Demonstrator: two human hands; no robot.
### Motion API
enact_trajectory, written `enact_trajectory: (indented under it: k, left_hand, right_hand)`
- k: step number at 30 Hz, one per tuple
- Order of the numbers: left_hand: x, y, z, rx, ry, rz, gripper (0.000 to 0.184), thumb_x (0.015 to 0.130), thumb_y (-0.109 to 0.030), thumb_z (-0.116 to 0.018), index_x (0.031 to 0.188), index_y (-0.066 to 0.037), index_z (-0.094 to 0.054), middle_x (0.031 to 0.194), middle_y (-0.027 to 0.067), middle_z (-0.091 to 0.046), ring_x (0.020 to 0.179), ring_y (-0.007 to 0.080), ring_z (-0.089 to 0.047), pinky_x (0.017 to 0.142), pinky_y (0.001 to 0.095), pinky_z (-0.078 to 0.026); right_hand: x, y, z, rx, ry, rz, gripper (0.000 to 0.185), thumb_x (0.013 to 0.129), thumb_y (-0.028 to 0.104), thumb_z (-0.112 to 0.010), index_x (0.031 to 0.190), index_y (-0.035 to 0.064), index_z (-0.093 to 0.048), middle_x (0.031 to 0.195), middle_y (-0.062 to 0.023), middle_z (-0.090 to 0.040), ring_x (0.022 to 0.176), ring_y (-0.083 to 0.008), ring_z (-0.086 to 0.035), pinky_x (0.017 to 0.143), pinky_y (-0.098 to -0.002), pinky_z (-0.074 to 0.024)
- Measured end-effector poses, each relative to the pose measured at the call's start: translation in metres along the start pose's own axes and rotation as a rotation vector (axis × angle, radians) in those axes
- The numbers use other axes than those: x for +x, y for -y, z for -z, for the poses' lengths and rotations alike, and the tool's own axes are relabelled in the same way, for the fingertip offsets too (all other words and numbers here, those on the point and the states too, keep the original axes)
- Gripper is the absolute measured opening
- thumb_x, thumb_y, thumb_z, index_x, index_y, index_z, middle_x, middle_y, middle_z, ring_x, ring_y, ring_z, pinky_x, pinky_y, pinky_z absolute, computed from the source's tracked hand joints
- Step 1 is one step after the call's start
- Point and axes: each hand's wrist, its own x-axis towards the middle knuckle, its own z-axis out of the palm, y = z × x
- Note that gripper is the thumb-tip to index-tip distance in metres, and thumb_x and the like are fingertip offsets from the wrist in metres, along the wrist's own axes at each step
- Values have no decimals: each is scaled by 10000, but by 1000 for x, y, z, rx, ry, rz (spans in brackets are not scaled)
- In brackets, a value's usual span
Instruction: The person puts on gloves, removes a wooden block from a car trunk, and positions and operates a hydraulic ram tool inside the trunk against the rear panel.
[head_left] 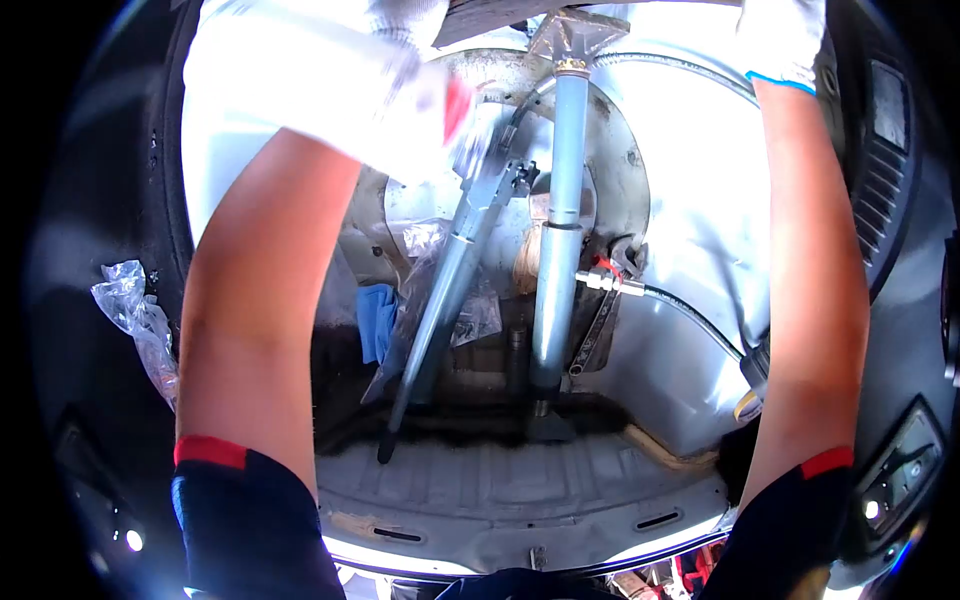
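My left hand (390,85), in a white glove, is smeared by motion at the upper left. A pink-red patch (458,108) shows at its edge; I cannot make out what it is. My left hand is nearest the upper end of a blue-grey hand pump with a long lever (448,270), which lies slanted. My right hand (785,45), in a white glove with a blue cuff edge, is at the top right near a black hose (690,66). Its fingers are out of view. Between my arms stands a blue-grey hydraulic ram (560,210) with a flared metal head (578,38).
I lean into a car boot, with a sill (480,490) along the near edge. A wrench (597,330) lies beside the ram's hose coupling (610,283). Also there are a blue cloth (376,322), clear plastic (478,318) and another plastic bag (135,310) at left.
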Motion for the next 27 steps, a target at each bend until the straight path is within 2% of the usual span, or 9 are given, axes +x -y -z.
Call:
enact_trajectory:
  k: [4,7,10,13,16,18,21,24,27]
  left_hand:
    - [-6,9,-17,-54,-10,-9,653,1129,-362,-404,1647,13,-271,1570,331,-449,1420,436,-496,1213,480,-364]
    - [-23,13,-29,-386,12,162,651,1140,-357,-368,1670,-13,-213,1577,308,-443,1411,405,-504,1200,468,-382]
    - [-28,24,-19,-544,81,258,631,1157,-323,-303,1701,-58,-123,1559,265,-458,1371,339,-529,1163,440,-427]
    - [-23,24,-19,-762,25,369,628,1159,-319,-304,1701,-59,-124,1567,260,-444,1373,339,-525,1163,440,-424]
    - [-30,15,-6,-808,77,398,633,1167,-312,-300,1690,-16,-101,1585,250,-423,1376,352,-519,1182,456,-402]
    - [-28,14,17,-123,66,75,582,1076,-354,-406,1507,35,-365,1440,313,-496,1258,471,-558,1086,550,-441]
    - [-12,4,34,261,40,-297,510,937,-280,-539,1265,99,-447,1257,403,-501,1067,535,-589,906,631,-491]
    - [0,-3,55,277,268,-483,806,917,-293,-568,1504,142,-226,1430,455,-390,1245,624,-458,1084,663,-390]
    - [9,-47,78,318,537,-413,1204,814,-405,-785,1638,70,-47,1614,415,-222,1431,632,-309,1207,662,-316]
  right_hand:
    - [-10,31,-24,114,88,60,457,951,166,-787,1339,13,-601,1249,-96,-656,1136,-188,-607,1025,-349,-497]
    - [-3,7,-16,-111,140,415,554,935,197,-833,1378,25,-550,1259,-115,-654,1172,-202,-612,1030,-373,-509]
    - [-11,-8,-13,-70,104,233,571,951,179,-820,1418,45,-519,1266,-109,-652,1169,-206,-613,1032,-384,-515]
    - [-10,-9,-7,174,285,106,584,976,147,-784,1465,69,-475,1295,-109,-641,1195,-223,-604,1051,-413,-514]
    - [-13,0,-1,95,280,-30,554,998,90,-732,1477,81,-455,1328,-109,-625,1228,-234,-589,1076,-435,-503]
    - [-15,-7,3,146,311,-63,571,994,65,-707,1496,69,-436,1360,-125,-609,1275,-252,-573,1103,-436,-481]
    - [-3,-14,11,-125,237,-52,656,923,44,-762,1491,15,-437,1356,-153,-613,1255,-254,-597,1097,-423,-485]
    - [2,33,5,-483,300,-89,638,889,17,-770,1461,0,-488,1304,-149,-654,1177,-245,-649,1060,-412,-517]
    - [6,-1,19,-224,311,80,618,882,25,-778,1439,-7,-511,1268,-142,-673,1148,-238,-661,1039,-395,-529]
